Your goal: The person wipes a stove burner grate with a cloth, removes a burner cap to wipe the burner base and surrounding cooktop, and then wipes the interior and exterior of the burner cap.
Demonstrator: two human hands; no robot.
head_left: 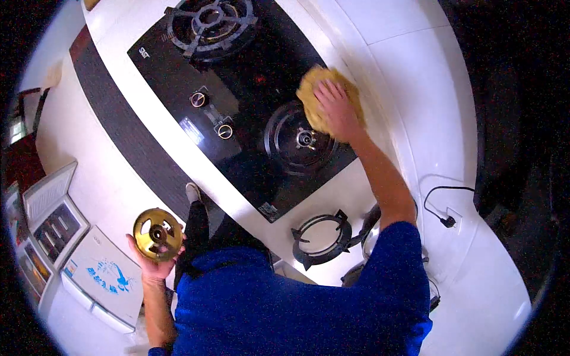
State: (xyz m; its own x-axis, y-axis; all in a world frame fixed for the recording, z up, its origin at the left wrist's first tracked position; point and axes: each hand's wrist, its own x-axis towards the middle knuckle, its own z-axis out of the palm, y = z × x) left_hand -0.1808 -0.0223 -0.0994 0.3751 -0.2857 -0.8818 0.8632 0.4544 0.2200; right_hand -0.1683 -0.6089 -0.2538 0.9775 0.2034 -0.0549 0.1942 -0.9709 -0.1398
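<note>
On the back right of the black glass stove (255, 172), my right hand (338, 108) presses a yellow cloth (314, 83), fingers spread over it. Just beside the cloth is the right burner (305, 139), with its grate and cap off. My left hand (155, 268) holds a round brass-coloured burner cap (157, 235) with cut-out openings, to the left of my body and away from the stove. The cap rests on the palm, with fingers and thumb at its rim.
The left burner carries its black grate (209, 19). Two knobs (198, 99) sit between the burners. A removed pan support (322, 240) lies on the white counter (279, 237) near my body. A black plug (449, 222) is in the wall socket at right. A white fridge (107, 276) stands lower left.
</note>
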